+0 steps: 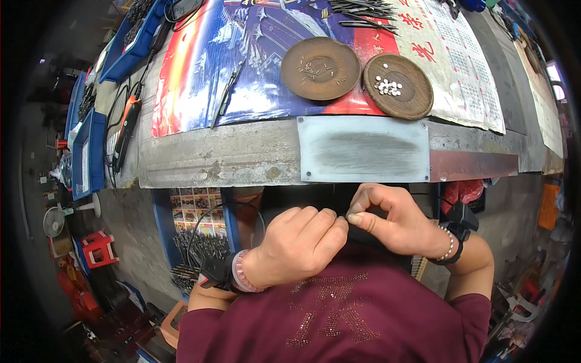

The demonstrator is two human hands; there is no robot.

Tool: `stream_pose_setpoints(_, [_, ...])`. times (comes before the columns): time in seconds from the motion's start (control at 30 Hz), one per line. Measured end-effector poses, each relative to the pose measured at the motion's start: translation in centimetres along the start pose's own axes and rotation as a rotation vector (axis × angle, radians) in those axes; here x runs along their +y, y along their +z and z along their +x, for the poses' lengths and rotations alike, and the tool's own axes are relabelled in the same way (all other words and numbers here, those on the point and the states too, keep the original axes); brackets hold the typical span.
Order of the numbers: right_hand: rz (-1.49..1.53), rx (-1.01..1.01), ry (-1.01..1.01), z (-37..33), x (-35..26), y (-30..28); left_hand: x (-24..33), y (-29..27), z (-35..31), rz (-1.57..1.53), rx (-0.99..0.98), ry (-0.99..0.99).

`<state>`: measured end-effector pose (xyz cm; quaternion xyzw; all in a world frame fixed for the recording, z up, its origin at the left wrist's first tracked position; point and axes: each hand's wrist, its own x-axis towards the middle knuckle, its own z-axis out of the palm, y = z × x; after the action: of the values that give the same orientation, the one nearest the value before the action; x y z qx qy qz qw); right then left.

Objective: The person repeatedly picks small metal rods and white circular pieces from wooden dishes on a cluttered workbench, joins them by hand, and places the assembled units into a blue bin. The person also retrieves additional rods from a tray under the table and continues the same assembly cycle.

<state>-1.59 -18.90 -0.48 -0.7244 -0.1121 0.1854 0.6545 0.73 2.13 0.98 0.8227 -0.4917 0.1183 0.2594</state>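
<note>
My left hand (304, 241) is curled into a fist in front of my chest, just below the bench edge. Its fingertips meet those of my right hand (396, 219), where thumb and forefinger are pinched together. Whatever lies between the fingers is hidden or too small to make out. Beyond my hands, a pale plate (363, 126) with a dark smudged middle is fixed to the bench front. Behind it stand two round brown dishes: the left dish (290, 63) bears thin copper-coloured pins (312, 71), the right dish (420, 100) small white round pieces (388, 88).
A slim dark tool (227, 94) lies on the printed sheet (203, 91). To its left is an orange-and-black corded tool (126, 130). Blue bins (89, 151) line the left side. Dark slender parts (363, 9) are heaped at the back. Below the bench sits a blue-framed bin (233, 224).
</note>
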Motion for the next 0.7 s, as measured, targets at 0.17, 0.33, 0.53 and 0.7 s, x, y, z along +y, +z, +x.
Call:
stream_pose_setpoints(0.17, [-0.206,0.104,-0.183,-0.3,-0.2,1.0,-0.1,0.0,-0.3,-0.01,0.008,-0.01])
stream_pose_setpoints(0.33, [-0.402,0.178,-0.376,-0.2,-0.8,1.6,-0.1,-0.2,-0.5,-0.117,0.05,-0.069])
stream_pose_setpoints(0.53, [-0.431,0.242,-0.436,-0.1,-1.8,1.9,-0.4,-0.3,-0.4,-0.194,0.145,-0.159])
stream_pose_setpoints(0.7, [-0.259,0.202,-0.285,0.5,-2.0,-1.8,-0.6,-0.2,-0.3,-0.216,0.186,-0.235])
